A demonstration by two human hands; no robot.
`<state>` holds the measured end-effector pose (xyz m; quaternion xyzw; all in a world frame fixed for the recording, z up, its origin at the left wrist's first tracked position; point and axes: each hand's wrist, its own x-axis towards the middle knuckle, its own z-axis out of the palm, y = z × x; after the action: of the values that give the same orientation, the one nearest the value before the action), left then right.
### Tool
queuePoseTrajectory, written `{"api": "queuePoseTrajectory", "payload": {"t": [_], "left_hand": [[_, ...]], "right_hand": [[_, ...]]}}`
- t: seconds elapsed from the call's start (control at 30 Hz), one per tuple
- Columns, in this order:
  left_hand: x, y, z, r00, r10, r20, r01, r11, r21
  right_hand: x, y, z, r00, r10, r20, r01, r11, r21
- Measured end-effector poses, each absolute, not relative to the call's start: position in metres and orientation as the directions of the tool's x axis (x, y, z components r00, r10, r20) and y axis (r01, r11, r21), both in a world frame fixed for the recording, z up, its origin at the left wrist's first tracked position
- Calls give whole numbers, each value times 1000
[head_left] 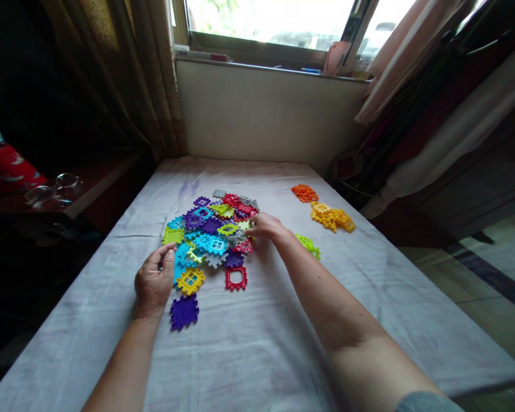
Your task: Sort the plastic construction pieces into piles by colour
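A mixed pile of flat, notched plastic building tiles point(210, 226) lies on the cloth-covered table, in purple, blue, red, grey, yellow and green. My left hand point(152, 280) rests at the near left side of the pile. Its fingers are loosely bent, the thumb apart from them, close below a lime-green tile point(173, 236). On the pile's right edge, my right hand point(266, 226) reaches in with fingers stretched down among the tiles; its fingertips are partly hidden. A yellow window tile point(191, 281), a purple tile point(184, 312) and a red frame tile point(226, 279) lie nearest me.
To the right are separate groups of orange tiles point(304, 193), yellow tiles point(332, 218) and green tiles point(308, 246), the last partly behind my right forearm. A wall and window stand beyond the table point(249, 355). Glasses point(54, 189) lie on a dark surface at left.
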<state>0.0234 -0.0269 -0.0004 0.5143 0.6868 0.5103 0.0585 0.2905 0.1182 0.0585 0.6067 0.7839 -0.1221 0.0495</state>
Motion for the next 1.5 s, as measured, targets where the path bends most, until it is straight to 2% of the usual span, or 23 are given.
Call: {"api": "queuePoseTrajectory", "payload": {"t": [0.13, 0.33, 0.5, 0.73, 1.07, 1.17, 1.23, 1.33, 1.4, 1.5], "left_hand": [[23, -27, 0, -472, 771, 427, 644, -30, 765], [25, -27, 3, -481, 767, 425, 632, -32, 774], [27, -28, 5, -479, 765, 431, 634, -39, 772], [29, -29, 7, -472, 773, 423, 638, -31, 770], [24, -28, 2, -484, 774, 407, 640, -5, 769], [25, -28, 3, -481, 775, 410, 641, -8, 767], [26, -28, 4, -477, 778, 409, 642, -9, 767], [27, -29, 5, -474, 781, 406, 641, -11, 768], [26, -29, 5, -478, 779, 406, 635, -12, 772], [25, -28, 4, -493, 770, 405, 622, -13, 783]], "right_hand": [[276, 113, 60, -191, 964, -183, 979, 173, -110], [281, 101, 63, -135, 984, -116, 974, 111, -198], [326, 91, 84, -61, 995, -82, 981, 45, -189], [405, 71, 77, 177, 980, -88, 939, -195, -282], [411, 71, 74, 162, 958, -238, 965, -204, -162], [407, 69, 77, 186, 964, -188, 967, -214, -138], [393, 68, 77, 139, 986, -89, 977, -151, -151], [358, 65, 72, -120, 993, 4, 976, 119, -185], [334, 64, 65, -303, 953, -21, 938, 294, -182], [309, 63, 55, -408, 909, -85, 909, 395, -135]]}}
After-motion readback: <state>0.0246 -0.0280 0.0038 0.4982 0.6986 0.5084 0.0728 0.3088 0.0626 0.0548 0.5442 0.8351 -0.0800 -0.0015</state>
